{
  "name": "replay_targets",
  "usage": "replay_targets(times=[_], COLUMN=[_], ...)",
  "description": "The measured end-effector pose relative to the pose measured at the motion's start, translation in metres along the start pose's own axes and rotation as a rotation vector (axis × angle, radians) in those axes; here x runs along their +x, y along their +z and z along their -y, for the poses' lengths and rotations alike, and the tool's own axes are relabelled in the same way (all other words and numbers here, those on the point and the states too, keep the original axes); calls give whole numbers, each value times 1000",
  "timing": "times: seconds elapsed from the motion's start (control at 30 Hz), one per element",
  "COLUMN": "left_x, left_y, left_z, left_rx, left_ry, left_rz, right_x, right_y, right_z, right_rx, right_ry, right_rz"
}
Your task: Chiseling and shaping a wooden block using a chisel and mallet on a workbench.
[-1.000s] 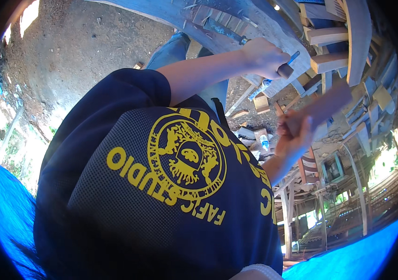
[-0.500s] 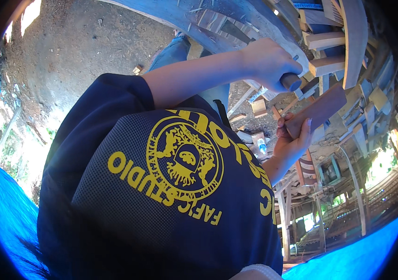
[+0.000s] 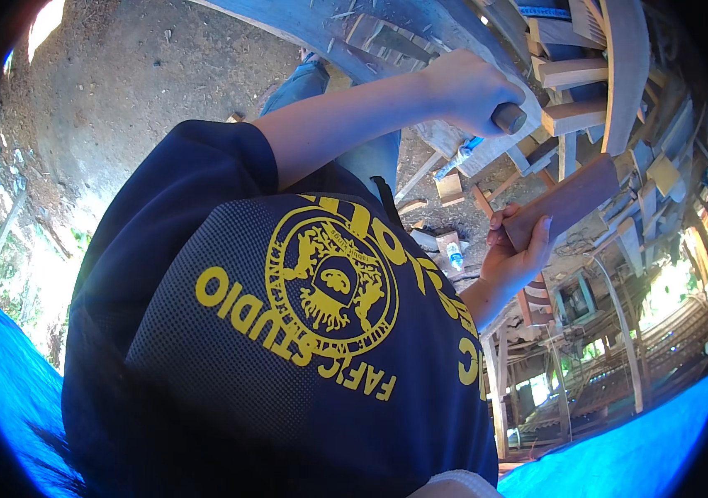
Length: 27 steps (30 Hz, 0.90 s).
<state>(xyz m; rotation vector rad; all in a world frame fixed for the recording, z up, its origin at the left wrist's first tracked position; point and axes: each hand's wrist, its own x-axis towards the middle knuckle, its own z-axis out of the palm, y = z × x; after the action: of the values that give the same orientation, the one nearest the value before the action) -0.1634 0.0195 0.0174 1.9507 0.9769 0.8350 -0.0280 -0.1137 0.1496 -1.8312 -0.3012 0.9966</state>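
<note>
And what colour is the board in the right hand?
The board is brown; see the head view.

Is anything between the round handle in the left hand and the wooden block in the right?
Nothing visible: a gap separates the round handle in the left hand from the wooden block in the right hand.

The left grip (image 3: 472, 90) wraps around a dark cylindrical handle (image 3: 509, 119), its round end poking out. Below it and to its right, the right grip (image 3: 513, 261) holds a flat brown wooden block (image 3: 568, 197), thumb on one edge. Wooden pieces (image 3: 574, 75) lie right of the left grip; a bottle (image 3: 454, 256) sits left of the right.
</note>
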Motion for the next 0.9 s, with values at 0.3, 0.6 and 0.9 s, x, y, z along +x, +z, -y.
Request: replay_targets(times=[0.3, 0.6, 0.9], left_x=[1, 5, 6], left_y=[1, -1, 10], left_z=[2, 3, 8], left_rx=[1, 8, 19], left_ry=[-10, -49, -56], left_rz=[14, 89, 133], right_x=[2, 1, -1], right_y=[2, 7, 20], right_z=[-1, 12, -37], right_rx=[-34, -108, -554], right_ry=[-7, -59, -136], right_rz=[31, 78, 4])
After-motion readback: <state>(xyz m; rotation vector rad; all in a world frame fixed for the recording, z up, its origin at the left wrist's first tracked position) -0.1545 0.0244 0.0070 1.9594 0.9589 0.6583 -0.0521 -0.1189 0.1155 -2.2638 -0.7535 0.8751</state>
